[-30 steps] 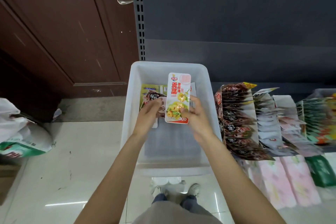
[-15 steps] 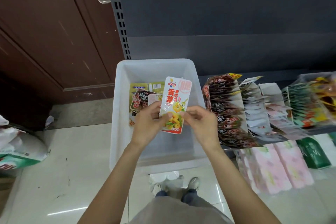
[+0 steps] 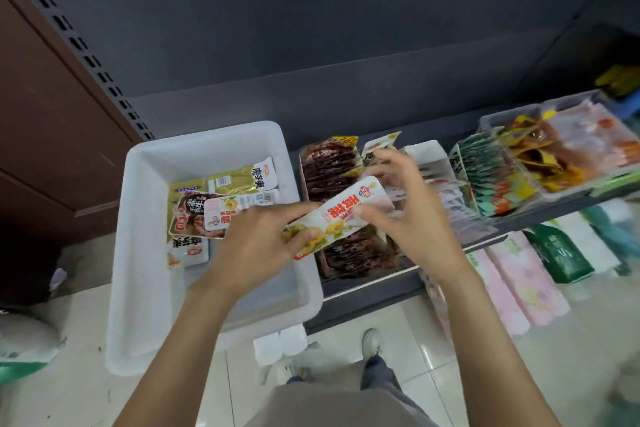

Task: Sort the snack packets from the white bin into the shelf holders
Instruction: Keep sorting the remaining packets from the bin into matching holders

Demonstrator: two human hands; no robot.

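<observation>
Packet (image 3: 341, 215) pinched at both ends, left hand (image 3: 263, 243) low, right hand (image 3: 405, 215) high, so I've got its long axis slanting up-right at centre frame toward the shelf holders (image 3: 436, 163), right hand nearer.

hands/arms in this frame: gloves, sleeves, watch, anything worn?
Nothing worn on either. The left hand and right hand are bare, no gloves, and no rings show. Both forearms are bare up to the bottom edge of the picture: no sleeves, no watch, no bands. Nails look short and plain.
</observation>
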